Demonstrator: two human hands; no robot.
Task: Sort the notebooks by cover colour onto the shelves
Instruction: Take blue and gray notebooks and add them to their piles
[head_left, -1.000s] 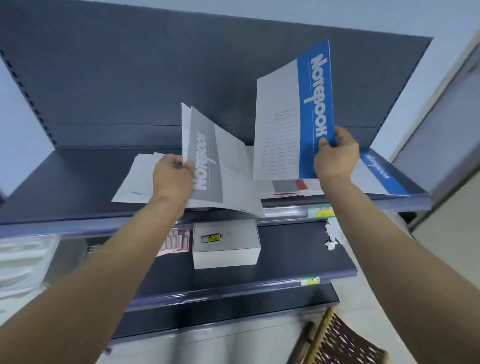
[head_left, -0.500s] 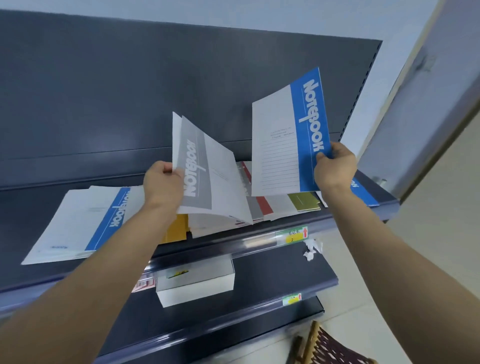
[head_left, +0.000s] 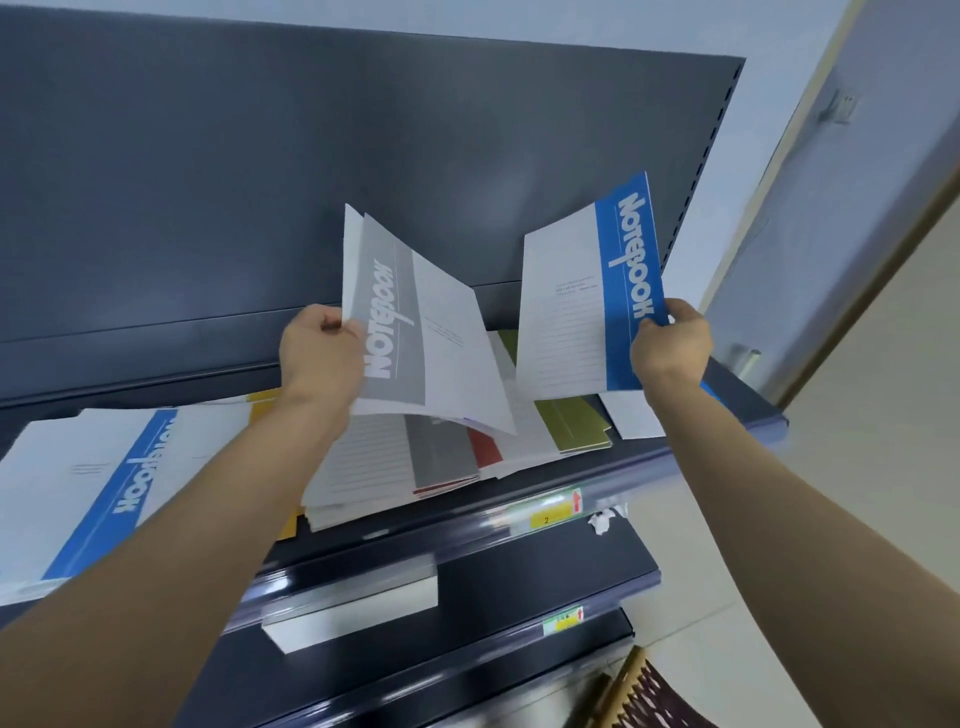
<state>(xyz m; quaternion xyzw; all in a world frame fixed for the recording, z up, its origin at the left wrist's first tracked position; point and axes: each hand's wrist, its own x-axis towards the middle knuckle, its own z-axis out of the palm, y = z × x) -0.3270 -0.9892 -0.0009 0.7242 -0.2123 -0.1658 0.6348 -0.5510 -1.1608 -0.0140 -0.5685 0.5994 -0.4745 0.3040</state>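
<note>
sorting looks barely started tbh. left hand (head_left: 321, 353) grips grey notebook (head_left: 410, 332), right hand (head_left: 670, 343) pinches blue notebook (head_left: 597, 296), both held above top shelf (head_left: 748, 410). mixed pile (head_left: 447, 457) underneath unsorted, another blue notebook (head_left: 98, 493) lying far left.

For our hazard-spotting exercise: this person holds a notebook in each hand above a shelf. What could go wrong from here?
The left hand grips the grey notebook by one edge and its pages fan open; it may slip.
The mixed-colour pile lies near the shelf front; a knock could tip it off.
The blue notebook in the right hand may land on the wrong stack.
</note>
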